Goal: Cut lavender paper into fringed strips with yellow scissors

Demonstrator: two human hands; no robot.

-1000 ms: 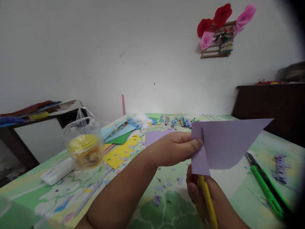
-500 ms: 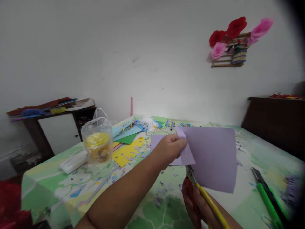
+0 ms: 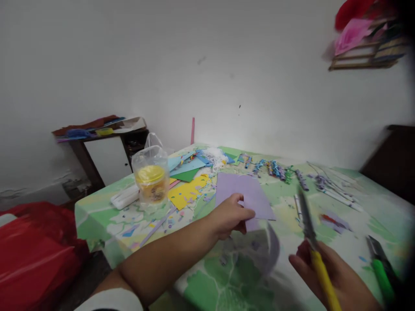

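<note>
My left hand point(image 3: 231, 216) is closed, thumb and fingers pinched, over the near part of a purple paper sheet point(image 3: 244, 190) lying on the table. A small purple paper piece point(image 3: 252, 224) shows just below its thumb; the fingers partly hide the grip. A curved, motion-blurred purple piece point(image 3: 273, 248) hangs just right of and below this hand. In my right hand point(image 3: 333, 272) are scissors point(image 3: 309, 233) with a yellow handle, their blurred blades pointing up and away. Right of that hand lies a green utility knife point(image 3: 382, 272).
Yellow paper point(image 3: 186, 196), paper scraps and a bagged yellow-lidded tub point(image 3: 151, 183) are on the left. Curled paper pieces point(image 3: 275, 169) line the far side; white sticks point(image 3: 343, 198) lie at right. A red bag point(image 3: 39, 242) stands beside the patterned tablecloth point(image 3: 97, 211).
The large purple sheet held up between my hands is no longer raised; a blurred piece is lower down. The scissors have come away to the right. The view has shifted left.
</note>
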